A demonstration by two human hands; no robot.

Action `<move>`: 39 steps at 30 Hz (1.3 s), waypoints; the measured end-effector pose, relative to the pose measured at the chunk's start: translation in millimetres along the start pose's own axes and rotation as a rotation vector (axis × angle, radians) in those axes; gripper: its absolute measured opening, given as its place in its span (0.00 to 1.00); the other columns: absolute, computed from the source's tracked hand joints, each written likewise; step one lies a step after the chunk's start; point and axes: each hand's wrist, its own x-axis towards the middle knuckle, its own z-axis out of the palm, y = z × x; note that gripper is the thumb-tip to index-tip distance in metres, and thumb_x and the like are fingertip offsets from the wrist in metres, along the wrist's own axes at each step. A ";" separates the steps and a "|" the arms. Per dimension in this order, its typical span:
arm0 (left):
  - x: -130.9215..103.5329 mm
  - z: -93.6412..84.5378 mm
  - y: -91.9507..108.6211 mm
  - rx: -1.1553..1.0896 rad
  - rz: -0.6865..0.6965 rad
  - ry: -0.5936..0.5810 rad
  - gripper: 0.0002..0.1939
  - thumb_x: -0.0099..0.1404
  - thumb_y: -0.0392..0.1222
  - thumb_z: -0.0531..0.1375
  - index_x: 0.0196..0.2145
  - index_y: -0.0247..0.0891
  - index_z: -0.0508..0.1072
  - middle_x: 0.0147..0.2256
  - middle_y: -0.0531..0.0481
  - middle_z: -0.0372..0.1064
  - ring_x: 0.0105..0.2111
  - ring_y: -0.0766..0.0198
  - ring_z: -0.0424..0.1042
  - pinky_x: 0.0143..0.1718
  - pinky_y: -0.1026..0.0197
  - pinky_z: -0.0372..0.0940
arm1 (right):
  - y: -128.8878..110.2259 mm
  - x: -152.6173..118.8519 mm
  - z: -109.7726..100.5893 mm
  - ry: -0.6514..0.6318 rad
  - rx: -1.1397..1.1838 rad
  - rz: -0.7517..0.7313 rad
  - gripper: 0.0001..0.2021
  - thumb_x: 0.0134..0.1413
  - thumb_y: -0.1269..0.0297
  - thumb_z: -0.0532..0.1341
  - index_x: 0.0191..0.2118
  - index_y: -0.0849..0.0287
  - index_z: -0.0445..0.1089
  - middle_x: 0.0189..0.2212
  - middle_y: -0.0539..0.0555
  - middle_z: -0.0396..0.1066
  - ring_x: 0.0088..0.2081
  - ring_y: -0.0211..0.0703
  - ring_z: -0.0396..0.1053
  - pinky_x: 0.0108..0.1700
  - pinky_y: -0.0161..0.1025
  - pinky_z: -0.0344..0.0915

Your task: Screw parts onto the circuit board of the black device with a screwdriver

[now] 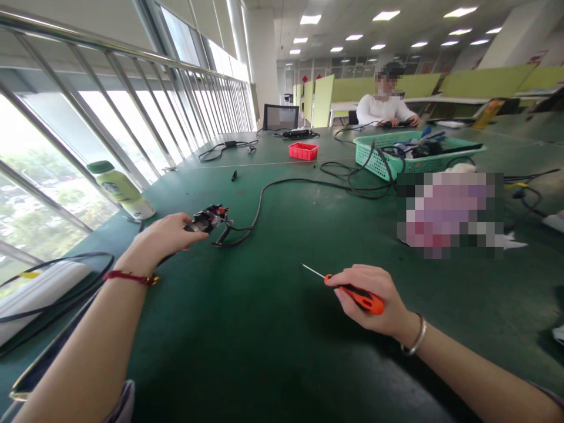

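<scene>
My right hand is closed around the orange and black handle of a screwdriver, whose thin metal shaft points left and away, above the green tabletop. On the left, my left hand grips a small black electronic device with exposed parts and a bit of red at its far end. Thin wires and a black cable lead off from the device to the right. My left fingertips are partly hidden behind the hand and device.
A green and white bottle stands by the railing. A red tray and a teal basket of cables and tools sit farther back. A small black piece lies mid-table. Across the table sits a person. A pixelated patch covers something at right.
</scene>
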 end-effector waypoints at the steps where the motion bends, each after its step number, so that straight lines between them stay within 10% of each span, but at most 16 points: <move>1: 0.7 1.0 -3.9 0.050 -0.083 0.081 0.28 0.54 0.58 0.54 0.44 0.33 0.66 0.42 0.37 0.69 0.41 0.46 0.69 0.36 0.54 0.63 | 0.8 -0.5 0.7 -0.004 -0.003 0.001 0.06 0.49 0.72 0.58 0.34 0.57 0.68 0.23 0.49 0.73 0.20 0.32 0.64 0.25 0.33 0.61; 5: -1.1 12.1 -4.8 0.184 -0.262 0.294 0.23 0.59 0.52 0.52 0.47 0.34 0.64 0.43 0.34 0.67 0.42 0.43 0.68 0.35 0.51 0.63 | 3.0 -0.9 1.0 0.011 -0.011 0.014 0.06 0.49 0.74 0.58 0.34 0.57 0.69 0.24 0.49 0.74 0.20 0.32 0.65 0.24 0.33 0.62; 12: 0.0 29.0 0.1 0.305 -0.135 0.336 0.18 0.63 0.46 0.49 0.45 0.31 0.65 0.43 0.35 0.64 0.43 0.46 0.66 0.35 0.54 0.62 | 4.3 -0.3 -1.3 0.043 -0.027 0.054 0.06 0.49 0.73 0.58 0.33 0.58 0.69 0.22 0.48 0.73 0.20 0.33 0.66 0.24 0.33 0.63; 20: -9.8 10.1 4.2 0.297 -0.174 0.464 0.18 0.61 0.45 0.50 0.43 0.30 0.67 0.42 0.36 0.65 0.42 0.45 0.66 0.35 0.51 0.63 | 8.6 -1.1 -0.2 -0.010 0.080 0.214 0.12 0.54 0.68 0.59 0.46 0.57 0.66 0.34 0.53 0.72 0.32 0.38 0.71 0.36 0.36 0.69; 26: -30.7 9.1 52.6 0.154 0.040 0.497 0.16 0.61 0.47 0.51 0.43 0.37 0.65 0.40 0.42 0.68 0.40 0.48 0.68 0.35 0.53 0.63 | 17.3 0.6 6.3 0.057 -0.018 0.282 0.08 0.52 0.72 0.57 0.40 0.57 0.63 0.34 0.53 0.65 0.32 0.39 0.68 0.37 0.39 0.67; 34: -60.1 66.8 126.9 -0.168 0.646 0.169 0.13 0.59 0.48 0.57 0.41 0.43 0.65 0.33 0.52 0.72 0.33 0.58 0.71 0.35 0.59 0.62 | 32.0 0.1 -0.9 0.221 -0.099 0.334 0.14 0.52 0.71 0.58 0.45 0.56 0.60 0.44 0.57 0.66 0.44 0.46 0.68 0.49 0.45 0.64; 39: -58.3 84.8 134.4 -0.135 0.817 0.287 0.16 0.62 0.46 0.57 0.46 0.40 0.68 0.45 0.48 0.68 0.45 0.57 0.65 0.48 0.54 0.58 | 44.3 2.3 0.7 -0.001 -0.001 0.335 0.16 0.53 0.68 0.57 0.49 0.55 0.58 0.50 0.59 0.66 0.52 0.49 0.65 0.54 0.49 0.61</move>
